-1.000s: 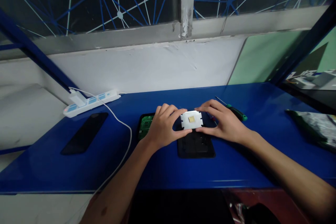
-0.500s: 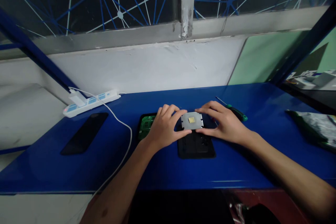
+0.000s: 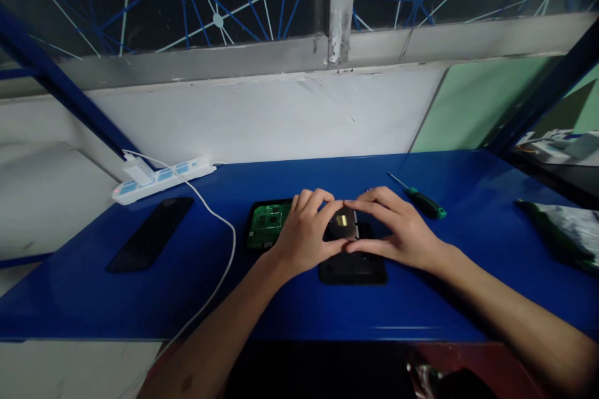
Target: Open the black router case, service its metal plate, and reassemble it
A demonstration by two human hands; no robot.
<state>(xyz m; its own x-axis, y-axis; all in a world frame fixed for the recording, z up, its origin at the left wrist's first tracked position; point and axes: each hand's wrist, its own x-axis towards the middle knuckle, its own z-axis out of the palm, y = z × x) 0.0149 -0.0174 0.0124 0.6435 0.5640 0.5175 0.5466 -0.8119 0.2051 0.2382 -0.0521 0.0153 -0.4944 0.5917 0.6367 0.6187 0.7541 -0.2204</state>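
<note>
Between my two hands is a thin metal plate [image 3: 349,230] with notched edges and a small yellowish pad [image 3: 342,221] at its middle. My left hand [image 3: 306,227] pinches its left side, thumb below and fingers above. On the other side my right hand [image 3: 397,224] grips it the same way, the fingertips of both hands nearly meeting. Beneath the plate lies a black plastic housing [image 3: 353,271], partly covered by plate and hands. A green circuit board [image 3: 269,221] in a black case sits just left of my left hand, which hides its right part.
A green-handled screwdriver [image 3: 425,202] lies beyond my right hand. To the left are a dark phone [image 3: 150,235], a white cable [image 3: 229,249] and a power strip [image 3: 163,179] with a plug in it. A silver-and-green bag [image 3: 568,234] rests at the right of the blue table [image 3: 281,312].
The plate has tilted, so its face looks darker and its pad shines gold. My hands have come closer together around it. More of the circuit board shows.
</note>
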